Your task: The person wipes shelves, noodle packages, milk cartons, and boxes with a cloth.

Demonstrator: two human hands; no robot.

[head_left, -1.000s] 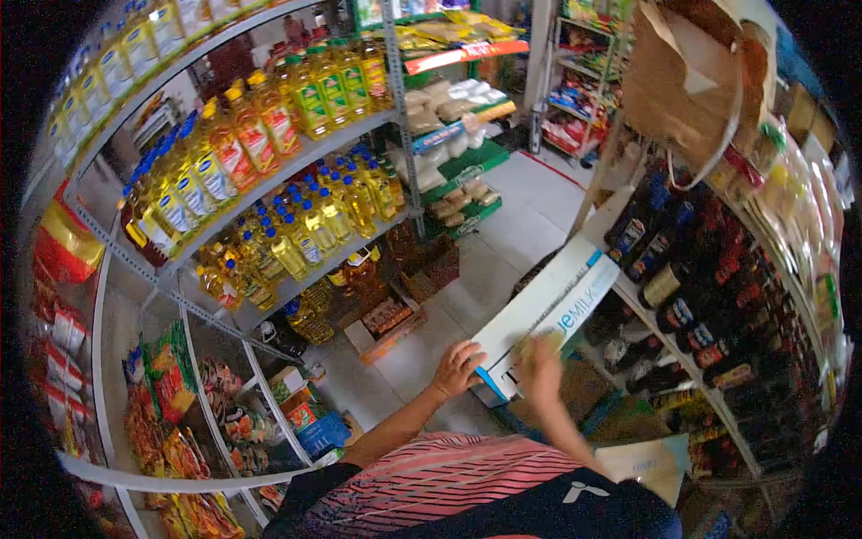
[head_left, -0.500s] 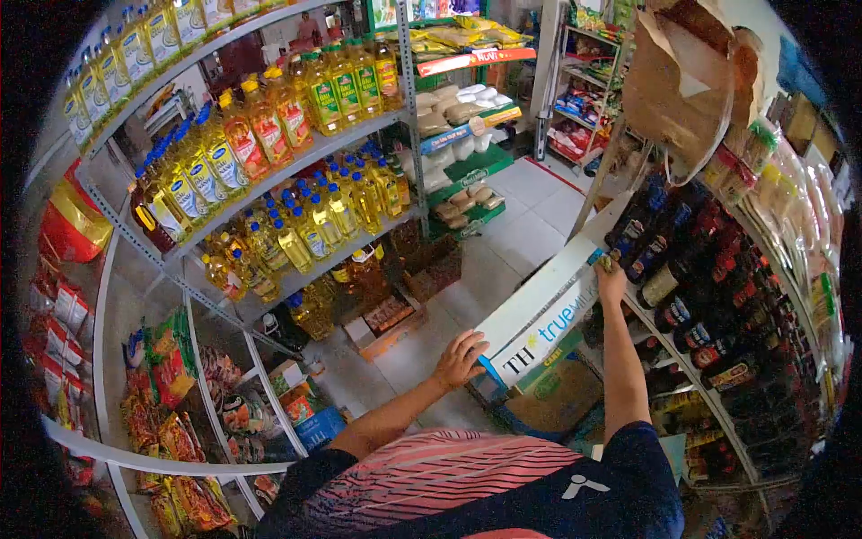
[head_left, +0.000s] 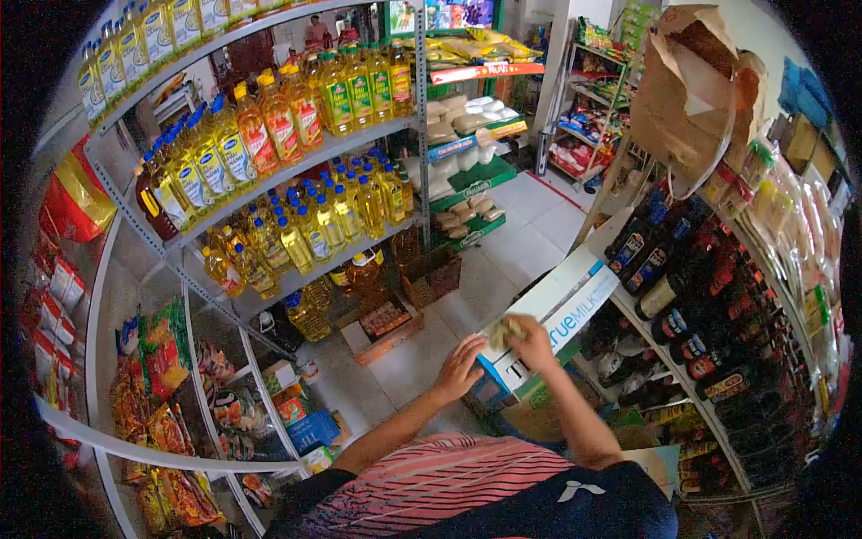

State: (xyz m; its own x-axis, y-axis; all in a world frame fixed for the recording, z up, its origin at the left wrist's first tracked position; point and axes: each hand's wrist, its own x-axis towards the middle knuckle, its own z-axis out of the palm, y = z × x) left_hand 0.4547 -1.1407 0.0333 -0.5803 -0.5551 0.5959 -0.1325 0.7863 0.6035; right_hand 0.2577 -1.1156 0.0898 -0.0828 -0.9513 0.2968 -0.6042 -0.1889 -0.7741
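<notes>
A long white carton printed "TH true MILK" lies in front of me, its near left end edged in blue. My left hand rests against that left end, fingers stretched out along its edge. In my right hand is a crumpled yellow-green cloth, pressed on the carton's top close to my left hand. The fingers are bent round the cloth and partly blurred. Below the carton stands a green-and-brown box, mostly covered by my right forearm.
Cooking oil bottles fill the metal shelf at left. Dark sauce bottles line the rack on the right. A brown paper bag hangs above it. An open cardboard box sits on the tiled floor.
My right hand has moved with the cloth from the carton's far right end to its left end. The left hand stays at the left end. My view has shifted slightly.
</notes>
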